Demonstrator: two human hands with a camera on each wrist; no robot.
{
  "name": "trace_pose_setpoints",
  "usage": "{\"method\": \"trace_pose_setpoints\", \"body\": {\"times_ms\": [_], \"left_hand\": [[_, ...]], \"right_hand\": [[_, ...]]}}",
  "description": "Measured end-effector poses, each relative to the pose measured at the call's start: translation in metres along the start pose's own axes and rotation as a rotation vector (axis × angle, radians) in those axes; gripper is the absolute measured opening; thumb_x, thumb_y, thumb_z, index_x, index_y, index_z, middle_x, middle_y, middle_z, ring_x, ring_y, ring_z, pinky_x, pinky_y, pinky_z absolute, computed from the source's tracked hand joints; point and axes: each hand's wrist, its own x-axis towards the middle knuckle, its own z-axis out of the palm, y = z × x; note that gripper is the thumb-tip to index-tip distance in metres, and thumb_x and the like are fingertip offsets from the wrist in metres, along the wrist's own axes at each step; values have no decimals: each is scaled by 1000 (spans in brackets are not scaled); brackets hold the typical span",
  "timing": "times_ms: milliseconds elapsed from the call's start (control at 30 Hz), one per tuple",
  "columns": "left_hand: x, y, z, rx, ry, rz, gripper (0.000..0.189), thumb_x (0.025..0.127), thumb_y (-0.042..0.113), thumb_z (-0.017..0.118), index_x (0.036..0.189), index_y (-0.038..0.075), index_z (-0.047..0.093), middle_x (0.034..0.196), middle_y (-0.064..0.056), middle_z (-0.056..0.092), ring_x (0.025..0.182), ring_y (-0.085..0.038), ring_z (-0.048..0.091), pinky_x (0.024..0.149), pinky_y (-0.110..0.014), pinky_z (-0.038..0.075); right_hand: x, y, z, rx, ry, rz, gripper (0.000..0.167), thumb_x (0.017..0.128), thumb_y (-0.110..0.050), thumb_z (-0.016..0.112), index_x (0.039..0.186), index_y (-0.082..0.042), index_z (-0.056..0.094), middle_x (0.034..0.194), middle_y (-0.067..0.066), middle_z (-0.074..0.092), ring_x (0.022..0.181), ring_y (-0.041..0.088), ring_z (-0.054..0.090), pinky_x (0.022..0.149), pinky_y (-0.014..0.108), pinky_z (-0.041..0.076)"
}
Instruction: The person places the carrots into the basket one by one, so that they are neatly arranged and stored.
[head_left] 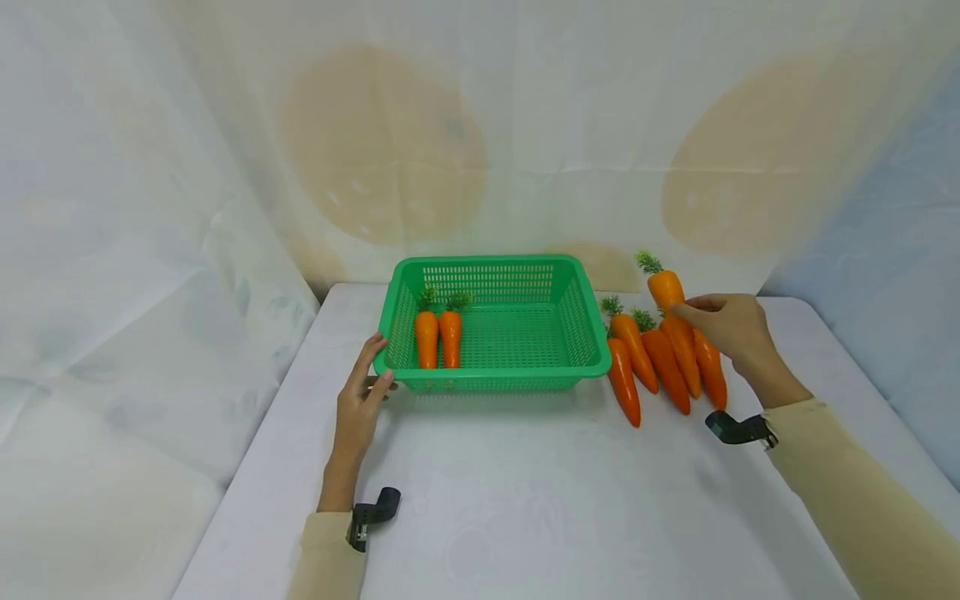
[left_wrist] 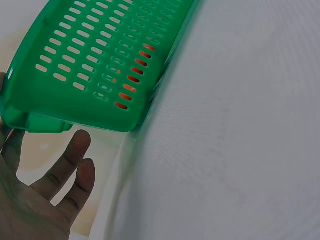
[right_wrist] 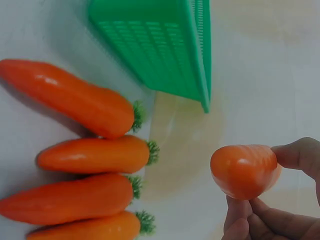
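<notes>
A green plastic basket (head_left: 495, 379) stands on the table with two carrots (head_left: 427, 340) lying inside at its left end, leafy tops toward the back. My left hand (head_left: 362, 400) grips the basket's near left corner by the rim; in the left wrist view two of its fingers (left_wrist: 60, 172) stretch free below the basket. To the right, my right hand (head_left: 731, 329) pinches an orange carrot (right_wrist: 245, 170) between thumb and fingers, above a row of several carrots (head_left: 663, 371). In the right wrist view the held carrot points its tip at the camera.
The row of carrots lies close to the basket's right side, tips toward the near edge. A white cloth covers the table (head_left: 525, 500). Behind it hangs a patterned pale curtain (head_left: 525, 167), with more fabric at both sides.
</notes>
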Motion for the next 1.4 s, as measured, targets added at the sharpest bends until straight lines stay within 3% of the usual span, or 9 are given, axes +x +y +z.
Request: {"method": "trace_pose_setpoints", "body": {"times_ms": [167,400,700,933,1167,1267,1400], "left_hand": [[-1,-1,-1,5,4,-2,49,105,12,53,152,6,42,160,-8,34,88,-43,66,71,-39,55],[-1,-2,0,2,3,2,48,104,10,52,151,5,42,159,-10,34,88,-44,65,71,-28,53],[-1,3,1,-1,4,-8,48,104,9,53,151,4,43,159,-11,34,88,-45,65,72,-44,54],[-1,4,1,-5,2,-5,48,104,9,52,151,4,42,160,-10,34,89,-45,65,73,-40,54],[0,-8,2,2,3,1,48,104,9,51,151,4,42,160,-10,34,89,-42,64,73,-35,54],[0,-3,2,-18,3,-7,48,104,9,52,151,5,43,160,-9,34,89,-44,64,74,-40,55],[-1,3,0,-29,3,-20,49,104,11,53,151,6,43,160,-7,33,91,-47,63,75,-35,55]], "right_hand": [[0,-14,7,37,-28,-34,83,91,-66,56,135,4,58,136,29,53,123,46,45,101,64,38],[-2,-34,16,92,-73,-30,83,90,-66,59,137,2,57,139,26,52,128,45,41,104,64,34],[-1,-50,30,115,-78,-61,76,90,-62,63,133,0,61,135,22,57,118,38,50,100,55,42],[2,-62,41,119,-105,-90,70,90,-59,64,132,-2,63,137,21,56,116,37,54,94,50,47],[4,-72,54,151,-131,-81,67,91,-54,66,132,-1,62,139,21,54,126,40,48,104,56,40],[3,-75,59,153,-135,-88,65,91,-53,67,131,-2,63,137,19,56,120,38,52,100,53,44],[4,-79,67,176,-148,-100,62,92,-51,67,130,-3,64,134,17,58,111,34,56,92,49,50]]}}
